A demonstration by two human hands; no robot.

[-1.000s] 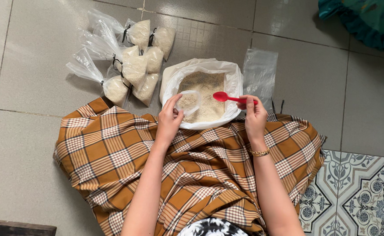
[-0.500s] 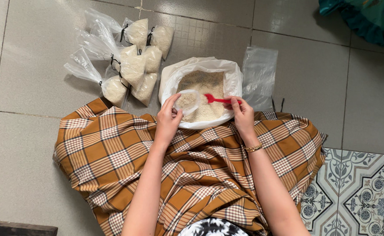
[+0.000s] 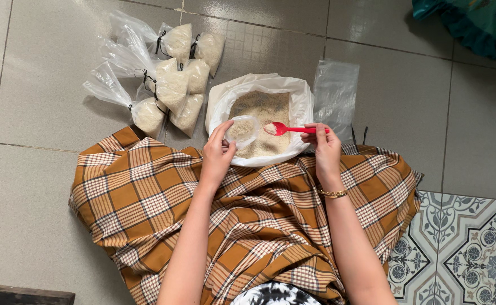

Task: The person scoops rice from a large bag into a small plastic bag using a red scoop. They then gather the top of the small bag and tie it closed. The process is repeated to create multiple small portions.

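A large white sack [image 3: 301, 107] of pale grain lies open on the tiled floor in front of my lap. My left hand [image 3: 217, 155] holds a small clear plastic bag [image 3: 242, 129] open over the sack; a little grain sits in it. My right hand [image 3: 326, 148] grips the handle of a red spoon [image 3: 286, 129], whose bowl carries a heap of grain just right of the small bag's mouth.
Several tied clear bags of grain [image 3: 171, 85] lie on the floor at the upper left. A flat stack of empty clear bags [image 3: 335, 96] lies right of the sack. A teal cloth [image 3: 474, 25] is at the top right, patterned tiles [image 3: 468, 254] at the lower right.
The spoon dipped into the grain half a second ago and has come up loaded, a little to the right. The left hand and small bag stayed in place.
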